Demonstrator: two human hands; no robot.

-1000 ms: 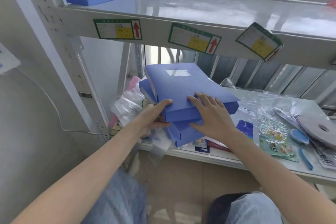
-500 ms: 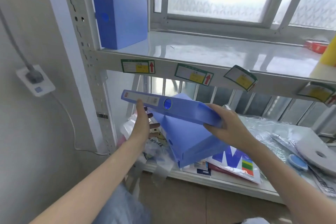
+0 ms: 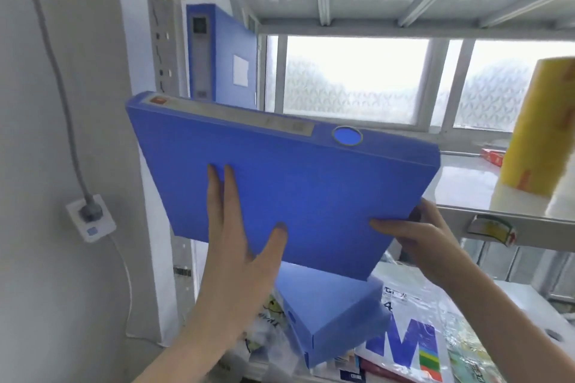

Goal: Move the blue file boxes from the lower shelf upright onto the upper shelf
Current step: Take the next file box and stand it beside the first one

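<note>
I hold a blue file box [image 3: 311, 183] in the air in front of the upper shelf [image 3: 466, 196], tilted, its spine with the round finger hole facing up. My left hand [image 3: 236, 227] presses flat on its broad face; my right hand [image 3: 413, 236] grips its lower right corner. One blue file box [image 3: 217, 56] stands upright at the left end of the upper shelf. Another blue file box [image 3: 329, 308] lies flat on the lower shelf under the held one, on top of a further blue one.
A yellow roll [image 3: 538, 134] stands on the upper shelf at right, with a small red box [image 3: 491, 155] behind it. Plastic bags and printed packets [image 3: 410, 348] cover the lower shelf. A wall socket with a grey cable [image 3: 90, 214] sits left of the shelf post [image 3: 155, 102].
Both hands lifted the top file box off the lower-shelf stack, turned it onto its edge and raised it to upper-shelf height. My view has tilted upward.
</note>
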